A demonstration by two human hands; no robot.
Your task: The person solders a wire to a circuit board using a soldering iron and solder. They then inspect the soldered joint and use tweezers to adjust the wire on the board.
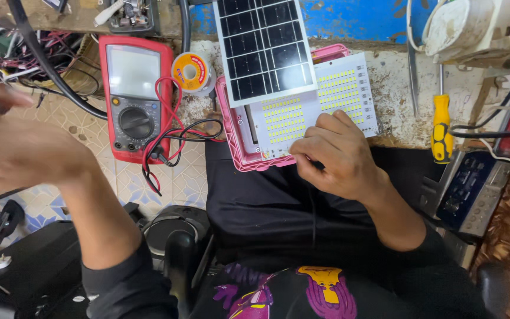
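A view from above onto a person's lap and a cluttered repair table. The right hand (334, 156) rests on the lower edge of a white LED panel (311, 106), its fingers (326, 127) curled and pressed close together over the board's near corner – it looks as if they steady the panel, and something thin and dark shows under the palm, though what they pinch, if anything, cannot be told. The panel is a flat white rectangle studded with neat rows of small yellow light chips; it lies tilted in a pink plastic housing (234, 139) that overhangs the table edge toward the lap, probably so the work sits near the body. A dark blue solar panel (264, 47), gridded with thin silver lines, overlaps the board's upper left part. The left hand (22, 150) is raised at the left of the view and blurred, so the state of its fingers cannot be told; it holds nothing that can be seen. Near it lies a red multimeter (134, 97) (screen blank, dial in the middle) with red and black test leads (169, 139) looped toward the housing – kept within reach, it seems. Just beside the meter sits a spool of solder wire (191, 72), and farther right a yellow-handled screwdriver (441, 127) lies by the table edge.
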